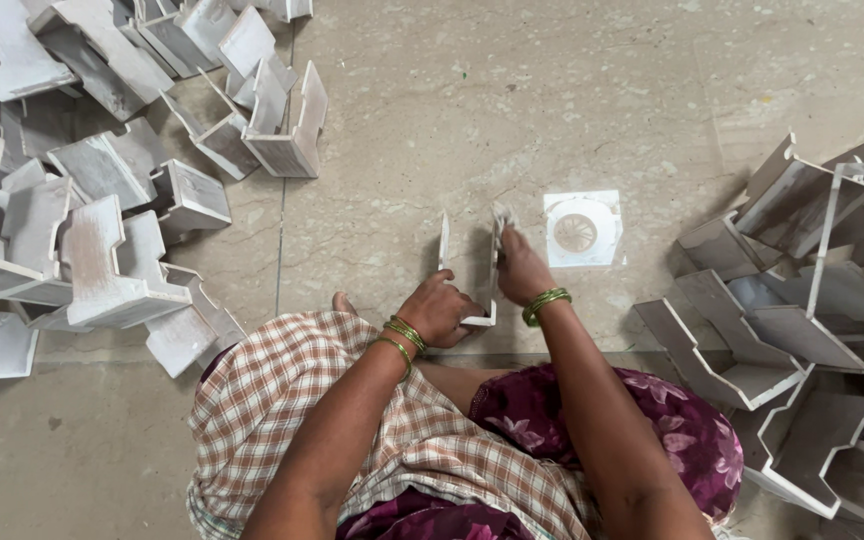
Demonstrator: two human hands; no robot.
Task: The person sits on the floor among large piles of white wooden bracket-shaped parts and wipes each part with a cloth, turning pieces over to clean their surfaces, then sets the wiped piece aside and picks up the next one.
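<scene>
White U-shaped bracket point(470, 270) stands on the floor point(402, 150) between both hands, left hand point(439, 308) gripping its base, right hand point(520, 270) rubbing one wall; steadier bracing probably helps.

Two hands show, left point(439, 308) and right point(522, 272), with two green bangles point(404, 340) on the left wrist and a stack on the right too close to count. One white U-shaped bracket point(471, 265) stands on the floor between the hands. One square white drain cover point(581, 229) lies nearby. Two heaps of like brackets flank the person: the left pile point(92, 190) holds roughly twenty, the right pile point(812, 310) about a dozen; exact totals cannot be told, as many overlap.
</scene>
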